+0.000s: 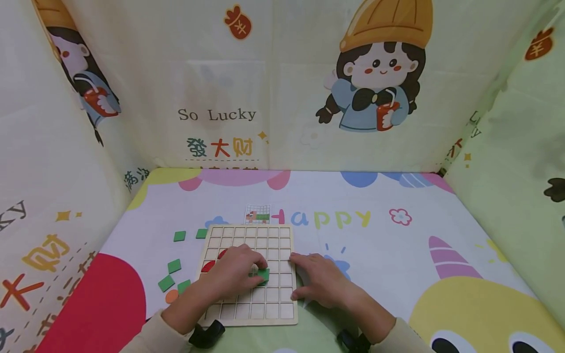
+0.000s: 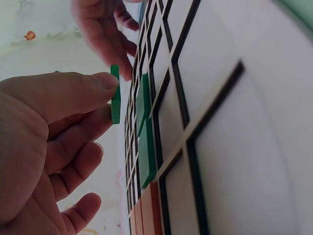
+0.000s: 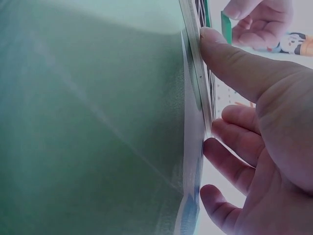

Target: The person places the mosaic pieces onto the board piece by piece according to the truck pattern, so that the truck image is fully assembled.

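My left hand (image 1: 236,272) pinches a green square tile (image 2: 115,95) between thumb and finger, above the wooden grid board (image 1: 275,317). In the left wrist view the tile is upright on edge, apart from the grid. Below it, two green tiles (image 2: 147,154) and an orange-red piece (image 2: 150,210) lie in the grid cells. Red pieces (image 1: 208,266) show on the board's left part, partly hidden by the left hand. My right hand (image 1: 322,277) rests against the board's right edge with thumb and fingertips, its fingers spread and relaxed.
Several loose green tiles (image 1: 174,265) and an orange round piece (image 1: 171,296) lie left of the board. A small picture card (image 1: 258,214) of a gridded pattern lies behind it. Printed cloth walls (image 1: 291,147) enclose the table's back and sides.
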Demonstrator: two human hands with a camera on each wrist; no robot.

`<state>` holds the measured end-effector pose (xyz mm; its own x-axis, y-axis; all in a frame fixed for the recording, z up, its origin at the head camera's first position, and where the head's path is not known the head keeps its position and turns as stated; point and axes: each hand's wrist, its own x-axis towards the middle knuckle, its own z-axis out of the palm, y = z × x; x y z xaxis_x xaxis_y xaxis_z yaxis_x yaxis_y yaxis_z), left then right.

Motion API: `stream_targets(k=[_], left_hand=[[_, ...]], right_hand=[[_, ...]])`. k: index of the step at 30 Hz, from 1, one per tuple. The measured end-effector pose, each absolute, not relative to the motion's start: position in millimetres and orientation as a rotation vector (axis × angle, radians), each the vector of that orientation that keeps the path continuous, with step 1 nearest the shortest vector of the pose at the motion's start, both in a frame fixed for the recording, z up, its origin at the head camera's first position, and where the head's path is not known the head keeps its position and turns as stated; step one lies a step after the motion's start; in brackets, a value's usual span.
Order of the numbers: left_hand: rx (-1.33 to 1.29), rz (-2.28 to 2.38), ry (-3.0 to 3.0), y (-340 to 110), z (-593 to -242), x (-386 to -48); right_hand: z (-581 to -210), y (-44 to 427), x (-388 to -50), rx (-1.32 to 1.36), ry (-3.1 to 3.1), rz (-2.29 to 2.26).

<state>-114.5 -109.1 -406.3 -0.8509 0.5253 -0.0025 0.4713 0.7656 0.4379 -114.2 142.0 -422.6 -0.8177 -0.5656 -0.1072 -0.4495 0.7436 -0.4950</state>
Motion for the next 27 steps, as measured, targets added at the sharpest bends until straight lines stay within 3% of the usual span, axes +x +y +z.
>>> stream_targets(k=[27], left_hand=[[0.798, 0.6, 2.815, -86.3, -413.4, -114.3]], right_hand=[[-422.9, 142.0, -115.2, -0.799, 2.706, -0.663]])
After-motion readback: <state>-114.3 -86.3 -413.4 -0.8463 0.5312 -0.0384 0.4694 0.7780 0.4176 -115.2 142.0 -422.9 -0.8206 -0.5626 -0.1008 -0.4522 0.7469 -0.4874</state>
